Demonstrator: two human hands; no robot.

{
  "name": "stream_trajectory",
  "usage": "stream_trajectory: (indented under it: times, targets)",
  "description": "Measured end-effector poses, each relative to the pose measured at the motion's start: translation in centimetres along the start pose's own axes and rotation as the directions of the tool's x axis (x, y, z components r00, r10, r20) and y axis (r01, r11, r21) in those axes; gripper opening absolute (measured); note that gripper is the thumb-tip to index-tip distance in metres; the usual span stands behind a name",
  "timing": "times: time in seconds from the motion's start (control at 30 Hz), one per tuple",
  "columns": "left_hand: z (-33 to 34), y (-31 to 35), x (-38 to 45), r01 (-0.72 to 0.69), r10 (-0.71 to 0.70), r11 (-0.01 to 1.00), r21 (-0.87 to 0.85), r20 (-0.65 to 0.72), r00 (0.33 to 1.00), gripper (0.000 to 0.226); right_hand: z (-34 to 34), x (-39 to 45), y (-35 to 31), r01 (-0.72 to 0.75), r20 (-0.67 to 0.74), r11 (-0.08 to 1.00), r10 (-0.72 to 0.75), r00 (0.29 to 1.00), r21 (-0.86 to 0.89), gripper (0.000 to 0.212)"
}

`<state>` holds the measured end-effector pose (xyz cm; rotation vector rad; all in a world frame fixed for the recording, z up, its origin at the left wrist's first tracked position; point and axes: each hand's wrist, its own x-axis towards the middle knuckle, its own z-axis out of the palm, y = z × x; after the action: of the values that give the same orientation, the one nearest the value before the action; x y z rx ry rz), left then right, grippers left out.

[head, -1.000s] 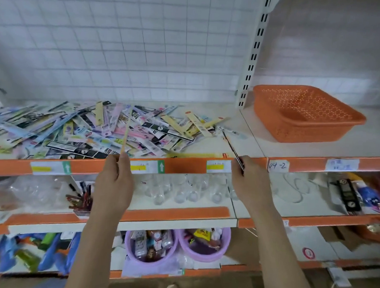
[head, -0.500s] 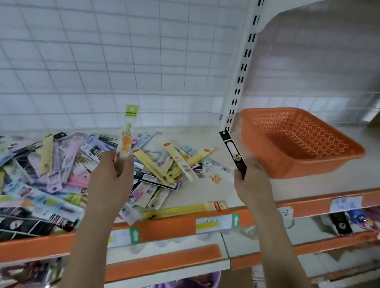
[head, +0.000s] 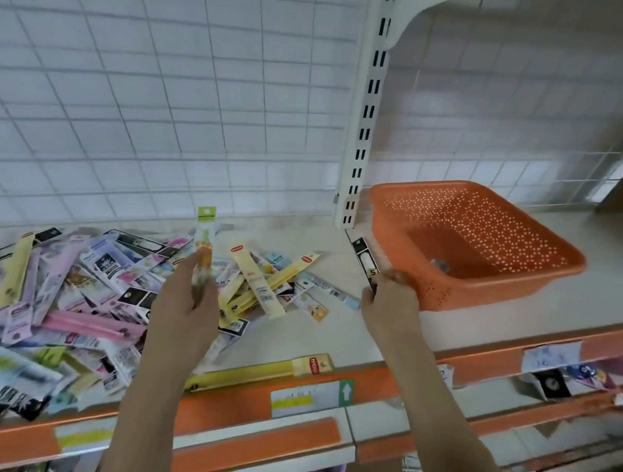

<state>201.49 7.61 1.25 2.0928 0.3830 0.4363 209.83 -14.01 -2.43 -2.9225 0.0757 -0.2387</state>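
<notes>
What mattered to me, watching over the head camera, was how the right hand (head: pixel 389 305) stood to the orange basket (head: pixel 495 291). The basket's near corner lay just beside that hand, to its right and a little beyond it, so the right hand was by far the nearer of the two. I could not tell whether the knuckles touched the basket's wall. That hand's fingers were curled round the lower end of a black packet (head: pixel 365 260), whose long axis ran up and away from the hand, leaning slightly left. I judged that a short swing to the right, over the rim, would put it in the basket.

The left hand (head: pixel 184 302) pinched a narrow white packet with a green header (head: pixel 205 232) between thumb and fingers. Its long axis stood upright above the hand, well apart from the basket, with the right hand between them.

Under and to the left of the left hand a loose pile of packets (head: pixel 72 280) lay crisscrossed on the shelf (head: pixel 335 335). A long yellow packet (head: pixel 248 373) ran along the shelf's front edge, on the near side of both hands. Beyond the hands stood a white wire grid (head: pixel 167 89) and a slotted upright post (head: pixel 365 124). Something small and grey sat in the basket's bottom, too blurred for me to name
</notes>
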Motion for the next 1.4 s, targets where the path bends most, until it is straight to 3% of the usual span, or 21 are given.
stream_trajectory:
  times: [0.5,0.83,0.93,1.03,1.2,1.4]
  targets:
    - [3.4,1.6,-2.7,0.007,-0.009,1.000,-0.023,-0.082,0.997,0.046,0.4,0.7,1.5,0.224,0.001,0.950,-0.229,0.973,0.218,0.023]
    - [3.6,2.5,-2.7,0.024,-0.018,0.999,0.046,-0.128,0.992,0.044,0.5,1.6,1.8,0.221,0.002,0.937,-0.230,0.973,0.269,0.026]
    - [5.9,3.4,-1.3,-0.022,0.027,0.993,0.113,-0.040,0.999,0.045,0.1,1.5,2.7,0.254,-0.039,0.925,-0.254,0.966,0.282,0.026]
    - [9.3,5.1,0.3,-0.090,0.058,0.970,0.224,0.145,0.988,0.046,-0.3,1.2,3.5,0.283,-0.021,0.908,-0.291,0.956,0.307,0.027]
    - [14.1,8.0,1.9,-0.173,-0.003,0.880,0.441,0.370,0.929,0.031,-0.6,1.2,4.3,0.334,-0.011,0.885,-0.349,0.937,0.325,0.031]
    - [15.7,8.3,2.9,-0.191,-0.087,0.817,0.544,0.444,0.892,0.019,-0.5,1.6,4.4,0.329,0.005,0.875,-0.354,0.935,0.354,0.031]
